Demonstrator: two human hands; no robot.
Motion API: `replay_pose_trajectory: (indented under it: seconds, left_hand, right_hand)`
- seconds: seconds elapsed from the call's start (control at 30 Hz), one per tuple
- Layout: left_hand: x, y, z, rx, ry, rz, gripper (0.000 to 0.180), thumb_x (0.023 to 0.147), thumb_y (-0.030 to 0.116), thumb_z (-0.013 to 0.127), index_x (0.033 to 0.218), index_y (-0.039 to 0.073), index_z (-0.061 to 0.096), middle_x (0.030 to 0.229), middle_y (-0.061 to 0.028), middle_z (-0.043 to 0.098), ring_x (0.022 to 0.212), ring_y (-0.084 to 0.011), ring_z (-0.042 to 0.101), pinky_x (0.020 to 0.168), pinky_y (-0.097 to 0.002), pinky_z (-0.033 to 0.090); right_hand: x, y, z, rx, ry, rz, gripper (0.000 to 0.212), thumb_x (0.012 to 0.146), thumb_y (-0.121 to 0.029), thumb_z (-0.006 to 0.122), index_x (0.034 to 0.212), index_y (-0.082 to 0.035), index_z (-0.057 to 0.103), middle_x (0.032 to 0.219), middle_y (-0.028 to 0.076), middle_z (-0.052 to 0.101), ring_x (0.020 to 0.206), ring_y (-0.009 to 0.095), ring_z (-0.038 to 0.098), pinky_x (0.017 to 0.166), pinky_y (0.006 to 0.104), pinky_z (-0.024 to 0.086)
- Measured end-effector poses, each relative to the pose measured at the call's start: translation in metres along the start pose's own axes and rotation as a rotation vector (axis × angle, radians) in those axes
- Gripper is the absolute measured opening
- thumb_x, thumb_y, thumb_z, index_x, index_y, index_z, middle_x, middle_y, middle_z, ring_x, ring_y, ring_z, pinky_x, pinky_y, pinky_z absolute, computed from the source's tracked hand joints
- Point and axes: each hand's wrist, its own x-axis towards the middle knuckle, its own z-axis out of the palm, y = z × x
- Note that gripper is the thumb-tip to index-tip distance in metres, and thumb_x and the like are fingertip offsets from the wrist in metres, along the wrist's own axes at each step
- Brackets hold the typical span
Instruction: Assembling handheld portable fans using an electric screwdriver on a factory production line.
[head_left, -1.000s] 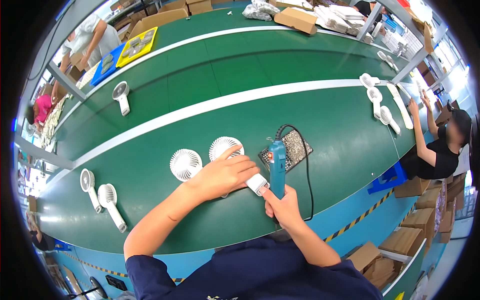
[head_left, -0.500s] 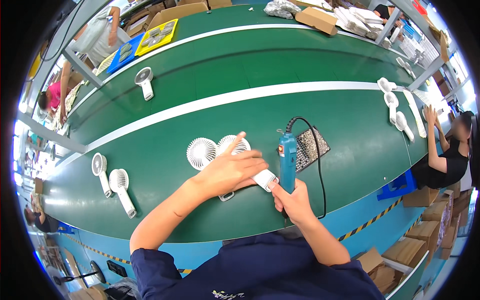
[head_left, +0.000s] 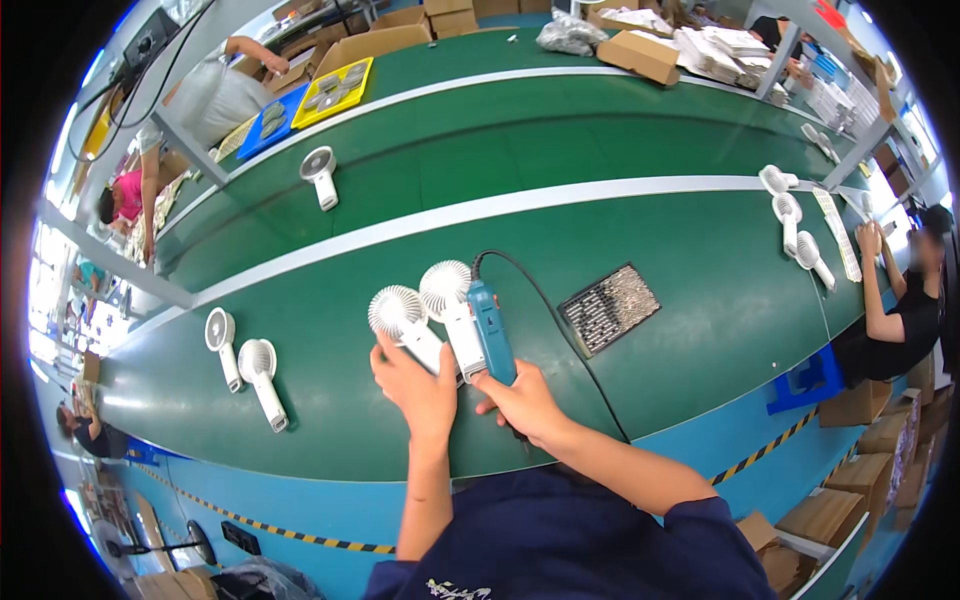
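My right hand [head_left: 525, 402] is closed round a teal electric screwdriver [head_left: 491, 330], whose black cord loops off its top to the right. The tool leans beside the handle of a white handheld fan [head_left: 446, 287]; its lower tip is hidden by my fingers. Just left of that lies a second white handheld fan [head_left: 397, 310]. My left hand [head_left: 418, 398] has its thumb and fingers on either side of this second fan's handle, gripping it. Both fan heads point away from me, and the handles slant toward my body.
A black tray of small metal screws [head_left: 612, 308] lies right of the screwdriver. More fans stand to the left [head_left: 262, 380], on the far belt [head_left: 320, 178] and at the right [head_left: 788, 222]. A co-worker [head_left: 905, 285] sits at the right. A white rail [head_left: 520, 200] crosses the green bench.
The screwdriver has moved left with my right hand. My left hand has gone from reaching across the fans to the left fan's handle. The right fan's handle has swung toward me.
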Motion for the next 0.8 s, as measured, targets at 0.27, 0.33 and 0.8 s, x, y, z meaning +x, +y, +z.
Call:
replay_pose_trajectory:
  seconds: [0.27, 0.33, 0.8]
  left_hand:
    - [0.000, -0.010, -0.004, -0.710, -0.129, -0.216, 0.071, 0.086, 0.002, 0.052, 0.146, 0.004, 0.016, 0.125, -0.0252, 0.049, 0.102, -0.0255, 0.057, 0.087, -0.0391, 0.048]
    - [-0.007, 0.023, 0.002, -0.865, -0.057, -0.085, 0.068, 0.088, 0.000, 0.049, 0.147, 0.007, 0.016, 0.125, -0.0204, 0.048, 0.097, -0.0196, 0.055, 0.080, -0.0320, 0.047]
    - [0.014, 0.309, 0.265, -1.017, -0.986, 0.243, 0.067, 0.090, 0.004, 0.057, 0.140, 0.010, 0.013, 0.081, -0.0096, 0.056, 0.054, -0.0156, 0.053, 0.047, -0.0297, 0.046]
  right_hand:
    - [0.005, 0.027, 0.007, 0.083, -0.067, -0.061, 0.033, 0.088, -0.022, 0.066, 0.104, 0.004, 0.055, 0.078, 0.011, 0.069, 0.053, 0.014, 0.060, 0.046, 0.0281, 0.048]
    - [-0.007, 0.011, -0.003, 0.153, -0.186, -0.141, 0.028, 0.093, -0.015, 0.065, 0.112, 0.003, 0.055, 0.103, 0.011, 0.067, 0.087, 0.014, 0.069, 0.050, 0.0252, 0.050]
    - [-0.035, -0.101, -0.350, 0.459, 0.541, -0.360, 0.027, 0.090, -0.009, 0.059, 0.112, 0.008, 0.058, 0.103, 0.015, 0.071, 0.070, 0.011, 0.060, 0.049, 0.0212, 0.044]
